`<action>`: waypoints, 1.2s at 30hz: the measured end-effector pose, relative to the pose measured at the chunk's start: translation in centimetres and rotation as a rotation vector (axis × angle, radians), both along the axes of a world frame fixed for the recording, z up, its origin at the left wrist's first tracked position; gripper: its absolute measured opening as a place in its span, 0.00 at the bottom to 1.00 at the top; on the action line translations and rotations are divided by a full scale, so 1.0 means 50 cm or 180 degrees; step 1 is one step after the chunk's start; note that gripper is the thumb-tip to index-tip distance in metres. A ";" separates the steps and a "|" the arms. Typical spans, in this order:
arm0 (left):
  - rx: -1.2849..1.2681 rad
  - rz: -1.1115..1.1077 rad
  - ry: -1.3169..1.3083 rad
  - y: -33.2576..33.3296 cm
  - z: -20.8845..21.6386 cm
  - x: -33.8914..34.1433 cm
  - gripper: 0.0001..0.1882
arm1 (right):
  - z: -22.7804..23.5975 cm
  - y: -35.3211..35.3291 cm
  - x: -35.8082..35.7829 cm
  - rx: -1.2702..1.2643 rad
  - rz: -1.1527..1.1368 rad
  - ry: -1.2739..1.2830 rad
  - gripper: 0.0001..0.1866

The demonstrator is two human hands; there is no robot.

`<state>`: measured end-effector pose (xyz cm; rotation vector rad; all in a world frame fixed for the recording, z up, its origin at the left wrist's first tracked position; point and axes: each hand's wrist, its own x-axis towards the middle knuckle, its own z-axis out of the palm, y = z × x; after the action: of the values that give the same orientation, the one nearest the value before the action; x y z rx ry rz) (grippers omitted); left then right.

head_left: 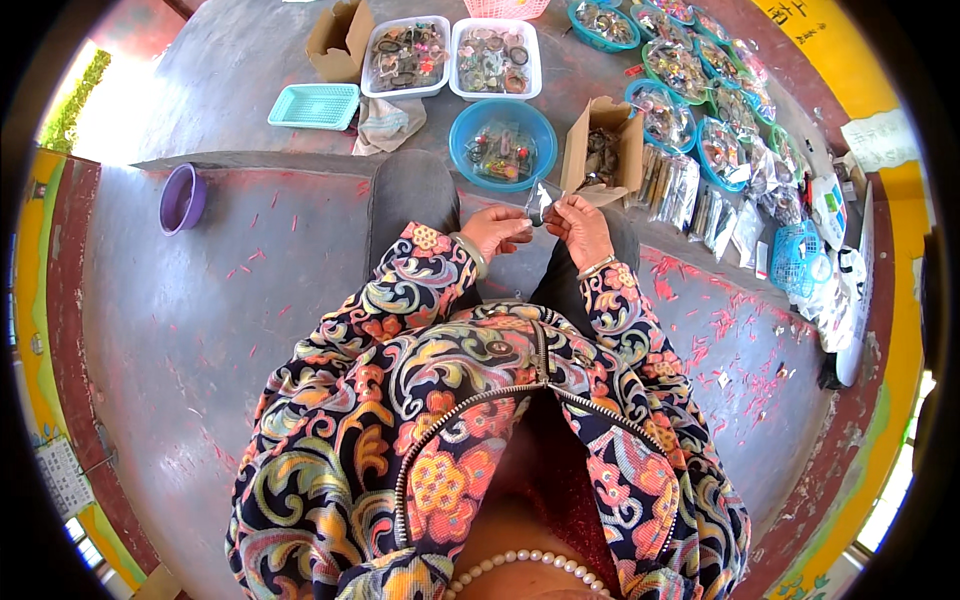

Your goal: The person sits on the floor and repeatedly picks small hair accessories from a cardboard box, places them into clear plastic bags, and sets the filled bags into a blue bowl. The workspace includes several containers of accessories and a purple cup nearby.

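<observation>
Between my two hands, above my knees, is a small clear plastic bag (541, 201) with something dark in it. My left hand (494, 232) pinches the bag's left side with its fingertips. My right hand (582, 230) has its fingers closed on the right side. Just beyond my hands stands a blue basin (460, 160) of small packaged pieces. To its right is an open cardboard box (574, 155) holding dark brown items that I cannot make out.
Two white trays (408, 92) of packed trinkets stand behind the basin, beside a teal basket (313, 104) and a crumpled cloth (388, 126). A purple bowl (182, 200) is on the left. Several filled basins (665, 140) and stacked plastic packets (672, 190) crowd the right.
</observation>
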<state>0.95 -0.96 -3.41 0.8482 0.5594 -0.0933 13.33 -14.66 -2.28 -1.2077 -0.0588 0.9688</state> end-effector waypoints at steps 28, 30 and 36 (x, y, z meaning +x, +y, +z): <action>-0.0377 0.0626 -0.0148 0.004 0.011 0.001 0.07 | 0.005 0.007 -0.035 -0.0338 0.0494 -0.0238 0.06; -0.0305 0.0592 -0.0072 0.007 -0.004 0.001 0.07 | 0.012 0.012 -0.045 -0.0371 0.0539 -0.0280 0.07; -0.0317 0.0733 -0.0124 0.009 -0.020 0.002 0.05 | 0.034 0.018 -0.062 -0.0487 0.0686 -0.0303 0.09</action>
<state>1.05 -0.50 -4.43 0.6828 0.6073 0.1046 10.22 -13.77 -0.56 -1.4090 -0.1965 1.1187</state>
